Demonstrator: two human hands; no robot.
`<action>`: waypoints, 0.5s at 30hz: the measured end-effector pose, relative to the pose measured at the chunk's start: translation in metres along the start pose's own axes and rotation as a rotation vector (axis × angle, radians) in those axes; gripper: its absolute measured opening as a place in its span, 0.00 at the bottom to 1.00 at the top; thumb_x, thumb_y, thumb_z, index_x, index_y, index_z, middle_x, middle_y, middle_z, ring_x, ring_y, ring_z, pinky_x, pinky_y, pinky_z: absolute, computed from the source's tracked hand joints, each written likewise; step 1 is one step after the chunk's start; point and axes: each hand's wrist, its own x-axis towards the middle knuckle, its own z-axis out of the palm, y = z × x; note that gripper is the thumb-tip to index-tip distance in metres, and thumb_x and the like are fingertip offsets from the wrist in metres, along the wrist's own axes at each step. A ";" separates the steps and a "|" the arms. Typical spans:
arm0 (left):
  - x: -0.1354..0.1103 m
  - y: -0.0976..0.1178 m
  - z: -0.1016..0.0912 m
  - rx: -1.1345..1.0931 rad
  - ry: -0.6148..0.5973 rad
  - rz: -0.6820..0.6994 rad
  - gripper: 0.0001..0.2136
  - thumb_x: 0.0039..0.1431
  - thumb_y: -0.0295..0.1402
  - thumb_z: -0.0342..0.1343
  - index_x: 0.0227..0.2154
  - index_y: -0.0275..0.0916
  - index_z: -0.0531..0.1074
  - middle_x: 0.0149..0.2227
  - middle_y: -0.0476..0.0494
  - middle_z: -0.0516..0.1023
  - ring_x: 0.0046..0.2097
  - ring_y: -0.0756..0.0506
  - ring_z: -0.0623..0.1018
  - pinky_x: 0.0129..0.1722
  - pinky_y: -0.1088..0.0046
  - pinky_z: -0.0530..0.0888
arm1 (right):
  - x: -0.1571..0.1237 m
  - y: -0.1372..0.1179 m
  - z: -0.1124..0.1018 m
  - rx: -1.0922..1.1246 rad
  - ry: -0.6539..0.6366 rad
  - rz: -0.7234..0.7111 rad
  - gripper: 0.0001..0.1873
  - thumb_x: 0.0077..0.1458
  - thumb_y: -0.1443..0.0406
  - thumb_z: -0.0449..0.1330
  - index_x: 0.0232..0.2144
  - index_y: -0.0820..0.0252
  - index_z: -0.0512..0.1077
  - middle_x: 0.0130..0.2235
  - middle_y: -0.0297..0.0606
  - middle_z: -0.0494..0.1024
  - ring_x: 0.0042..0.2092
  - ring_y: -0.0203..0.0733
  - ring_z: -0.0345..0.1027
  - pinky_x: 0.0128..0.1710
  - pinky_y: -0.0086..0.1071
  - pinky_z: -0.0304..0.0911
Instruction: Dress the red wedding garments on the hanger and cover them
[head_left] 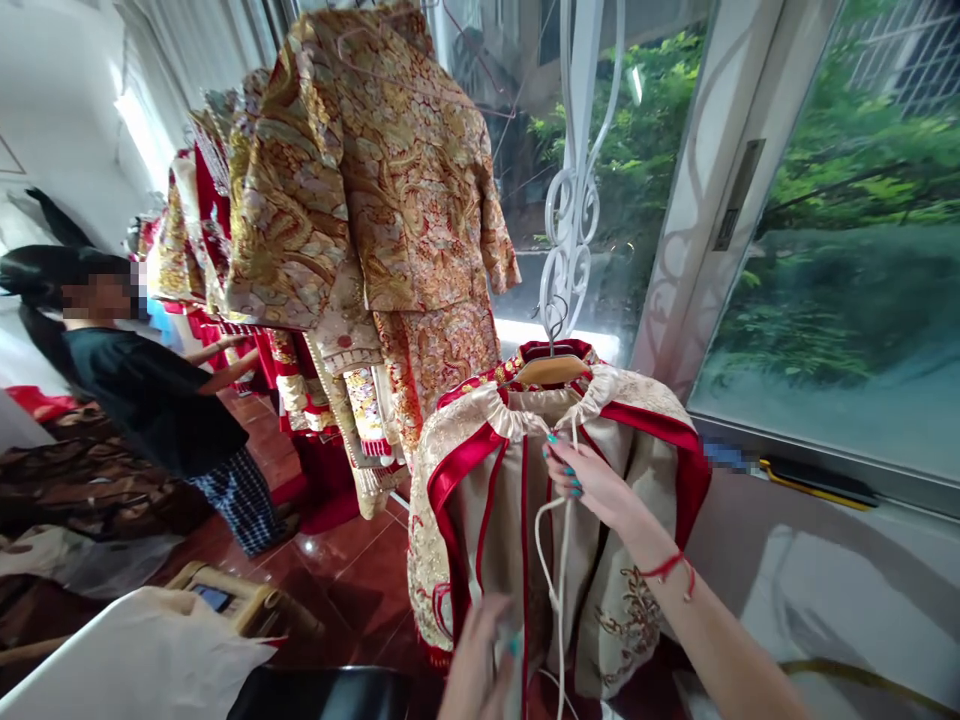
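In front of me a cream garment with red satin edging [456, 470] hangs on a wooden hanger [553, 371]. Its gathered white top edge [600, 393] carries a pale drawstring [553, 590] that dangles in long loops down the front. My right hand [592, 485], with green nails and a red string bracelet, pinches the drawstring at the middle of the gathered edge. Lower down, near the garment's front, my left hand [484, 650] is smeared by motion, so its grip is unclear. Gold embroidery [630, 620] decorates the lower right panel.
Gold brocade jackets [420, 190] hang close behind on the left. Further left, a person in a dark top [150, 390] reaches toward hanging clothes. A white scrolled metal post [570, 220] and window frame [697, 190] stand at right. White cloth [150, 655] lies at lower left.
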 end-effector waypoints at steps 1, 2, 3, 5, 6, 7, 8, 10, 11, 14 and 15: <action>0.020 0.005 -0.012 -0.008 0.053 0.047 0.11 0.61 0.41 0.54 0.43 0.43 0.74 0.47 0.38 0.75 0.50 0.39 0.75 0.51 0.59 0.74 | -0.009 0.002 -0.006 -0.033 0.031 -0.018 0.25 0.45 0.47 0.67 0.26 0.59 0.64 0.19 0.19 0.52 0.18 0.24 0.40 0.16 0.22 0.39; 0.043 0.011 -0.028 -0.016 0.112 0.093 0.12 0.61 0.40 0.52 0.43 0.43 0.74 0.47 0.38 0.75 0.51 0.38 0.74 0.52 0.58 0.72 | -0.017 0.004 -0.013 -0.074 0.056 -0.026 0.26 0.44 0.45 0.66 0.26 0.59 0.63 0.19 0.19 0.50 0.19 0.25 0.38 0.17 0.23 0.36; 0.069 0.018 -0.046 -0.006 0.237 0.181 0.12 0.60 0.40 0.52 0.42 0.42 0.73 0.45 0.39 0.75 0.50 0.38 0.74 0.52 0.57 0.72 | -0.024 0.005 -0.020 -0.127 0.075 -0.025 0.27 0.45 0.43 0.64 0.27 0.58 0.62 0.20 0.19 0.50 0.19 0.25 0.38 0.17 0.23 0.36; 0.125 0.032 -0.083 -0.001 0.427 0.261 0.14 0.59 0.40 0.50 0.43 0.41 0.72 0.46 0.40 0.76 0.51 0.39 0.74 0.54 0.57 0.70 | -0.034 0.002 -0.039 -0.292 0.107 -0.006 0.25 0.47 0.43 0.61 0.30 0.58 0.63 0.21 0.21 0.54 0.19 0.26 0.42 0.19 0.24 0.40; 0.154 0.038 -0.101 0.016 0.386 0.247 0.15 0.58 0.41 0.50 0.44 0.40 0.72 0.46 0.39 0.76 0.51 0.40 0.73 0.56 0.57 0.69 | -0.036 -0.003 -0.049 -0.420 0.132 -0.007 0.24 0.49 0.45 0.61 0.33 0.58 0.65 0.21 0.22 0.57 0.20 0.28 0.46 0.20 0.25 0.44; 0.181 0.042 -0.117 0.034 0.229 0.180 0.16 0.57 0.43 0.51 0.43 0.39 0.72 0.46 0.39 0.77 0.52 0.39 0.73 0.57 0.57 0.67 | -0.036 -0.009 -0.059 -0.574 0.171 -0.030 0.23 0.50 0.46 0.60 0.36 0.58 0.66 0.23 0.25 0.62 0.22 0.30 0.53 0.22 0.27 0.50; 0.205 0.046 -0.130 0.033 0.036 0.102 0.18 0.56 0.44 0.50 0.44 0.39 0.73 0.47 0.39 0.77 0.55 0.40 0.71 0.60 0.59 0.65 | -0.034 -0.018 -0.068 -0.743 0.235 -0.088 0.22 0.52 0.48 0.59 0.41 0.58 0.67 0.26 0.29 0.66 0.25 0.34 0.59 0.26 0.30 0.57; 0.240 0.047 -0.147 0.056 -0.149 0.015 0.20 0.52 0.44 0.53 0.44 0.38 0.74 0.47 0.39 0.78 0.55 0.38 0.72 0.59 0.59 0.65 | -0.023 -0.042 -0.082 -1.068 0.400 -0.317 0.23 0.54 0.52 0.57 0.48 0.58 0.66 0.36 0.39 0.74 0.37 0.45 0.68 0.39 0.40 0.64; 0.250 0.046 -0.151 0.067 -0.211 -0.017 0.20 0.51 0.44 0.54 0.44 0.38 0.75 0.47 0.39 0.79 0.55 0.37 0.72 0.58 0.58 0.66 | -0.015 -0.055 -0.084 -1.193 0.471 -0.469 0.24 0.55 0.53 0.56 0.51 0.58 0.65 0.42 0.44 0.74 0.44 0.51 0.68 0.46 0.45 0.63; 0.250 0.035 -0.147 0.091 -0.337 -0.078 0.23 0.49 0.47 0.54 0.44 0.40 0.76 0.48 0.38 0.79 0.57 0.35 0.71 0.56 0.55 0.68 | 0.017 -0.092 -0.074 -1.401 0.447 -0.790 0.22 0.58 0.56 0.53 0.53 0.57 0.65 0.53 0.47 0.71 0.55 0.56 0.62 0.56 0.50 0.57; 0.243 0.031 -0.141 0.094 -0.373 -0.093 0.24 0.49 0.49 0.53 0.44 0.40 0.76 0.49 0.38 0.79 0.57 0.34 0.71 0.55 0.54 0.69 | 0.028 -0.102 -0.065 -1.433 0.375 -0.808 0.21 0.59 0.56 0.53 0.52 0.57 0.66 0.53 0.47 0.71 0.55 0.56 0.62 0.56 0.49 0.58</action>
